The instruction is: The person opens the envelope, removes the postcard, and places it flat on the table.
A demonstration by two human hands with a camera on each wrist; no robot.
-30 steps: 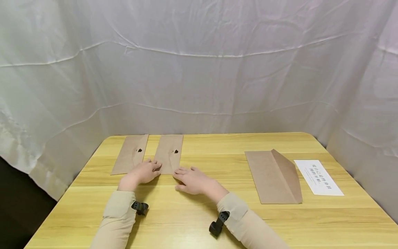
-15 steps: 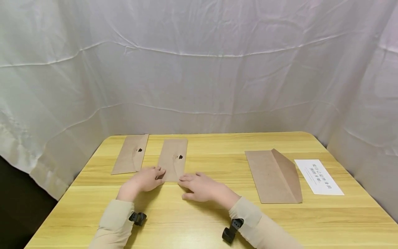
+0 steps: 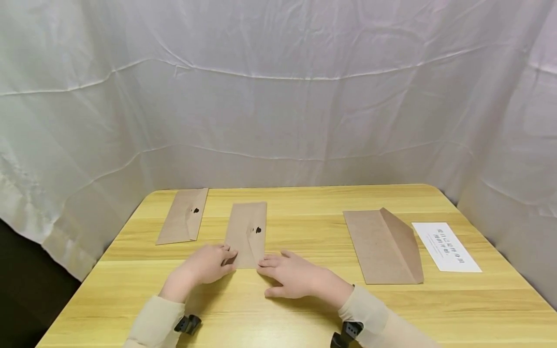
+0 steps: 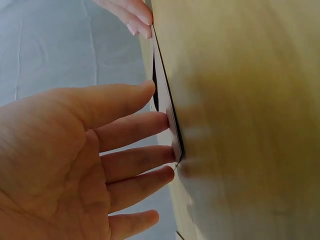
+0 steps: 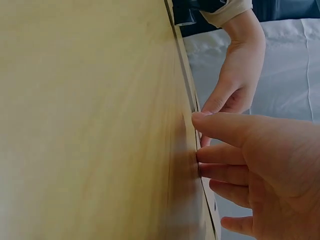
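Head view: both unclenched hands [image 3: 211,265] [image 3: 298,276] touch the middle envelope [image 3: 242,232] at its near corners.

Pale beige, softly creased sleeves cover both arms: the left sleeve [image 3: 154,319] at 7 o'clock in the head view, the right sleeve [image 3: 383,324] at 5 o'clock. Each ends in a broad plain cuff; left hand [image 3: 204,266] and right hand [image 3: 300,278] are bare. Matt-black wrist cameras sit on the cuffs, the left camera [image 3: 188,325] at 4 o'clock, the right camera [image 3: 350,330] at 7, its bracket finely dotted.
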